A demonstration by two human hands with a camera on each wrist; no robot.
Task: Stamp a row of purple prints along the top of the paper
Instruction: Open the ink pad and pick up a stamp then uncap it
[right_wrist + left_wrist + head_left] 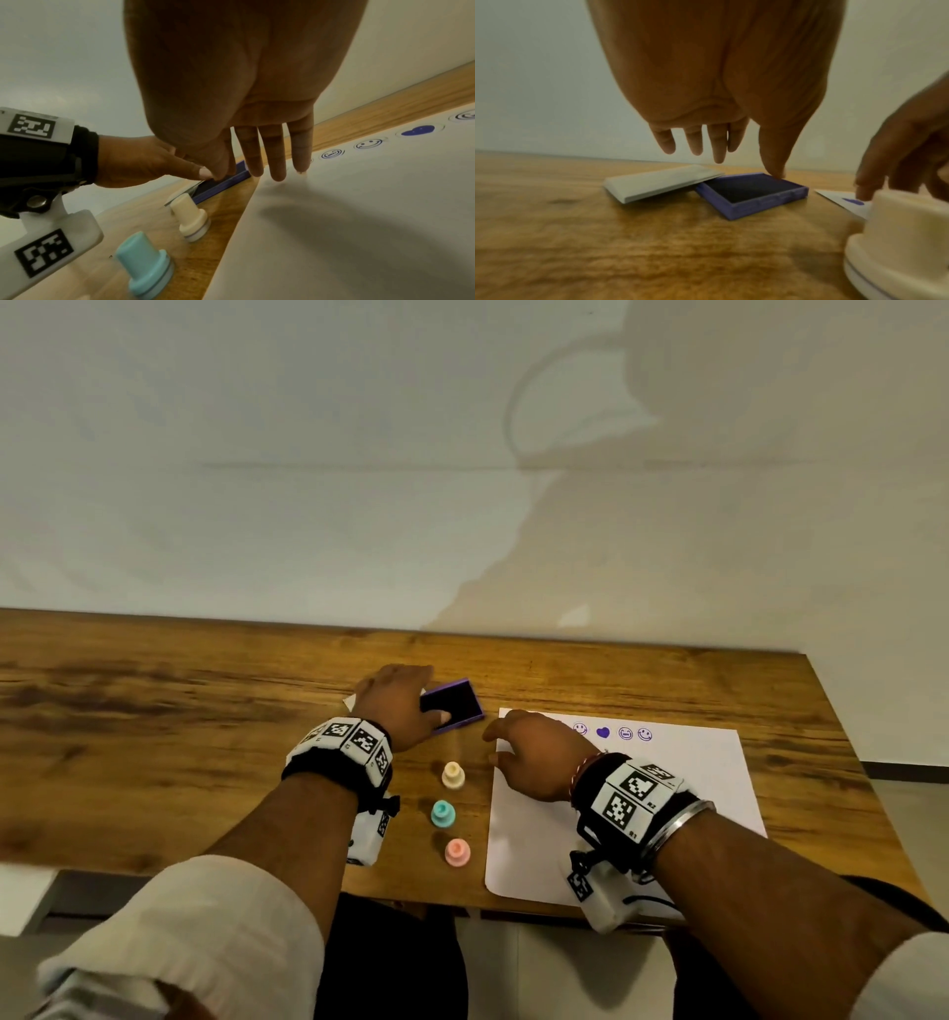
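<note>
Wooden bench [154, 711], brown grain with darker streaks, set against a plain pale wall. White paper [667, 814], smooth, rounded near corner, flat on the bench at right; row of purple prints [613, 732] along its far edge: outlined smiley circles and one solid heart. Purple ink pad [752, 192], square shallow plastic tray with dark inked felt inside, flat on the bench just left of the paper's far corner. Pale grey lid [659, 182], flat with bevelled edges, lying tilted beside the pad, one edge propped on the pad's rim. Left hand [400, 706] over the pad's left side, thumb tip touching the near rim, remaining fingers [693, 142] extended, relaxed, hovering clear of the lid; nothing grasped. Right hand [534, 757] over the near-left corner of the paper, fingers [275, 154] straight and slightly spread, tips at or just above the sheet's edge, contact not resolvable; nothing grasped. Three small stamps upright in a line on the bare wood between the forearms, each a stubby knob on a wider round base, matte plastic: cream stamp [453, 774] farthest, teal stamp [442, 813] in the middle, pink stamp [457, 851] nearest. All three free of both hands. Black wrist straps with white marker blocks on both wrists; thin metal bangle on the right forearm.
</note>
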